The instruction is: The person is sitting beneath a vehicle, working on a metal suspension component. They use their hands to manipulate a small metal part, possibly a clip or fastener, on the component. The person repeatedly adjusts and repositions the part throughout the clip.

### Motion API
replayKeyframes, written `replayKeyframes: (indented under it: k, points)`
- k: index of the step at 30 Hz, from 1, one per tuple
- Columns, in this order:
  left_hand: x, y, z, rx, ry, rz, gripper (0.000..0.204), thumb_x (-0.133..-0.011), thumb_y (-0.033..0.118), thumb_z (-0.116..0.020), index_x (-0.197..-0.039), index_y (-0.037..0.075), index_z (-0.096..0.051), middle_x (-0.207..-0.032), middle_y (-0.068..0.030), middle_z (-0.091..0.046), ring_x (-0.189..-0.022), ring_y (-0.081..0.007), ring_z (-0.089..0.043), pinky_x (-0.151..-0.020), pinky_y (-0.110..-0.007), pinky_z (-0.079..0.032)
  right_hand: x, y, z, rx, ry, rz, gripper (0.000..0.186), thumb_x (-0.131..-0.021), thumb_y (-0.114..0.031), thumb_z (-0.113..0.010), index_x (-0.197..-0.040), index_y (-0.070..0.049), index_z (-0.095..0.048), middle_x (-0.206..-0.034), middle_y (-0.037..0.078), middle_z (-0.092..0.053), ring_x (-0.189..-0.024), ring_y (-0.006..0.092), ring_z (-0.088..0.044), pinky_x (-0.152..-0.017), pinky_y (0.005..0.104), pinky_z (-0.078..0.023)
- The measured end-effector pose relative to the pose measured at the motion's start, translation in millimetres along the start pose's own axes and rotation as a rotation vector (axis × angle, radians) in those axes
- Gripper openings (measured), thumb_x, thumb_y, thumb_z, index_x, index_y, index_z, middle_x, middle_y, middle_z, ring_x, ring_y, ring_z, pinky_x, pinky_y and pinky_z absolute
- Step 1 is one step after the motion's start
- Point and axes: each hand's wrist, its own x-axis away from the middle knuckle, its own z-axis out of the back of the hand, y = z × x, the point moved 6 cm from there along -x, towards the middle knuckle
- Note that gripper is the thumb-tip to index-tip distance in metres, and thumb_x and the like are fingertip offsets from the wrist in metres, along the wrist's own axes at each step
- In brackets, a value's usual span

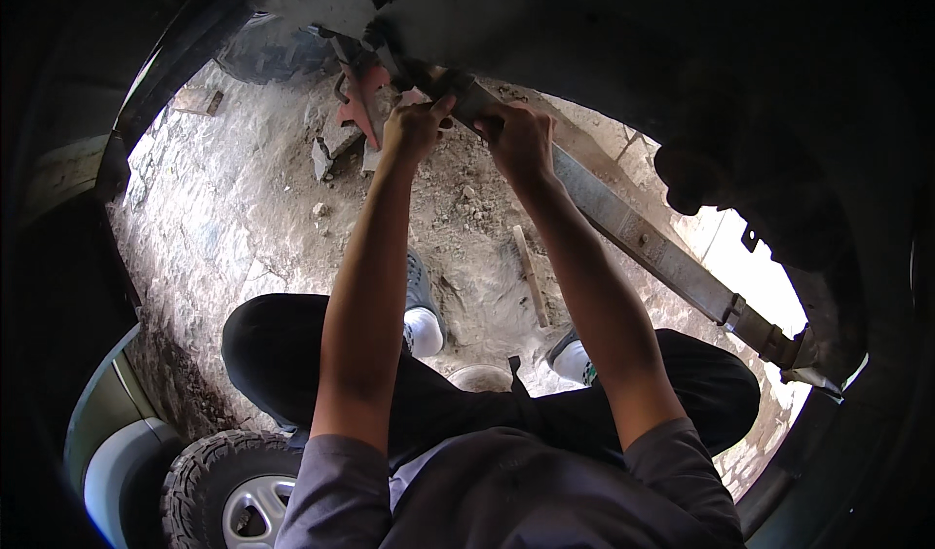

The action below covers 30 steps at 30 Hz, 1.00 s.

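Note:
Both my arms reach forward under a vehicle to a long metal leaf spring (633, 232), which slants from the upper middle down to the lower right. My left hand (414, 130) is closed near the spring's far, upper end, thumb showing; whatever lies in its fingers is hidden. Just right of it, my right hand (521, 140) has its fingers curled onto the spring, knuckles up. Beyond the left hand stands a red metal support (360, 101), beneath dark parts of the vehicle. Shadow hides the fittings around the spring's upper end.
Dark bodywork arches overhead and around. Rubble and stones (324, 159) lie by the red support, with a wooden strip (531, 274) on the dirt floor. A knobbly tyre (195, 486) lies at lower left. The spring's lower end meets a shackle (804, 359).

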Motion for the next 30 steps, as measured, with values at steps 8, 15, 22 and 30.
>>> replayKeyframes:
  k: [8, 15, 22, 30]
  points:
    - [19.8, 6.9, 1.2, 0.296, 0.011, 0.187, 0.048, -0.099, 0.048, -0.071, -0.122, 0.007, -0.079, -0.098, -0.0068, -0.08, -0.084, -0.0144, -0.075, -0.077, -0.03, -0.057, 25.3, 20.2, 15.5, 0.057, -0.057, 0.08, 0.01, -0.087, -0.022, -0.082, -0.095, -0.016, -0.082, -0.09, 0.008, -0.077, -0.085, 0.0296, -0.073, -0.089, 0.0466, -0.046]
    - [16.6, 9.6, -1.5, 0.183, 0.052, 0.087, 0.045, -0.1, 0.05, -0.065, -0.112, 0.01, -0.082, -0.084, -0.0039, -0.081, -0.07, -0.0127, -0.075, -0.074, -0.029, -0.059, 11.7, 1.1, -2.6, 0.122, -0.014, 0.122, 0.009, -0.089, -0.021, -0.08, -0.097, -0.017, -0.081, -0.088, 0.008, -0.076, -0.082, 0.0318, -0.072, -0.085, 0.0477, -0.049]
    - [16.5, 12.9, 4.5, 0.11, -0.003, 0.088, 0.041, -0.101, 0.049, -0.066, -0.112, 0.013, -0.082, -0.092, -0.0046, -0.081, -0.07, -0.0123, -0.075, -0.073, -0.029, -0.059, 4.1, 2.1, -2.6, 0.149, -0.125, 0.119, 0.012, -0.088, -0.023, -0.081, -0.098, -0.017, -0.082, -0.087, 0.01, -0.075, -0.084, 0.0303, -0.072, -0.09, 0.0514, -0.044]
    - [14.9, 5.4, 2.6, 0.226, 0.026, 0.15, 0.051, -0.096, 0.054, -0.071, -0.111, 0.007, -0.082, -0.09, -0.0052, -0.081, -0.072, -0.0133, -0.075, -0.074, -0.03, -0.057, 16.2, 11.0, 14.2, 0.145, -0.137, 0.13, 0.012, -0.086, -0.022, -0.083, -0.097, -0.018, -0.083, -0.086, 0.009, -0.076, -0.082, 0.03, -0.072, -0.089, 0.0502, -0.044]
